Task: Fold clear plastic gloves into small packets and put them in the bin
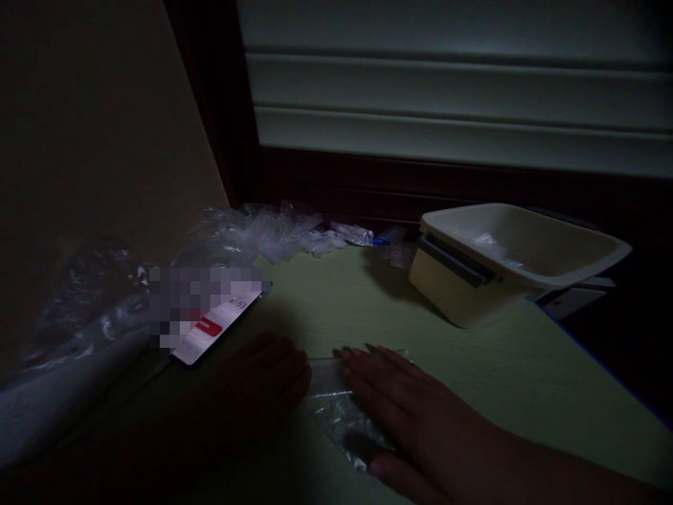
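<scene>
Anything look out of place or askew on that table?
Yes: the cream bin at the right appears to jut past the blue edge of the green table, so it may be poorly supported.

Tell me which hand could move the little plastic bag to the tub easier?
Probably the right hand: it lies partly over the bag, and the tub stands on that side. The left hand is farther from the tub.

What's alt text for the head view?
A person's right hand lies over a piece of clear plastic on a dim green tabletop, the shadowed left hand at the plastic's left edge. A lit phone is at left, crumpled clear packaging behind it, and a pale bin at right.
</scene>
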Demonstrator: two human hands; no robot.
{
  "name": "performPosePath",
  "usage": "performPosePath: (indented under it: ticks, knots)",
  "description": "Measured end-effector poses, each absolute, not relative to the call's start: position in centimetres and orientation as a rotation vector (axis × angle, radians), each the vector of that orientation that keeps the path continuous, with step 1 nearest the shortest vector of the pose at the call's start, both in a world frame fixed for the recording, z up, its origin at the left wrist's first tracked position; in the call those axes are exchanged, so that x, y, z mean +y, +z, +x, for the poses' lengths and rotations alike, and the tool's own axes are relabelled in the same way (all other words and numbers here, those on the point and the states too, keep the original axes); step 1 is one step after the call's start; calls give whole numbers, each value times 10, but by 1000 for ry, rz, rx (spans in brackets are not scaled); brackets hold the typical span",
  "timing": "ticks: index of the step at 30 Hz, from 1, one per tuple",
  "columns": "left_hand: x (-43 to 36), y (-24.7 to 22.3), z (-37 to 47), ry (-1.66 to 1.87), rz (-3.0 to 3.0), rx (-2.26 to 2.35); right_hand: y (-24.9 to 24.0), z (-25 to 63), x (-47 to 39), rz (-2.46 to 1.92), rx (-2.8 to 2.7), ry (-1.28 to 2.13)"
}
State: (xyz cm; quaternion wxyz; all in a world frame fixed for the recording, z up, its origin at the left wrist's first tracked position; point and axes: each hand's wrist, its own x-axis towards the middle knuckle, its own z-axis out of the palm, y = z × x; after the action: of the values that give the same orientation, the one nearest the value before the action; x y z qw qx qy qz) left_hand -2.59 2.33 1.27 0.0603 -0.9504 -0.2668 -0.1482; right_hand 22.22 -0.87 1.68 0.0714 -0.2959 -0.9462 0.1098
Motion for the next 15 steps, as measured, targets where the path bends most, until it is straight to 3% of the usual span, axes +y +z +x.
performPosePath:
  ticks: [3, 15]
  knots:
    - [24, 18, -23, -406, -2704, -588, 18, 222, -8, -955, -2864, 483]
    - [15, 13, -23, -707, -2762, -617, 28, 218, -6, -1013, -2938, 609]
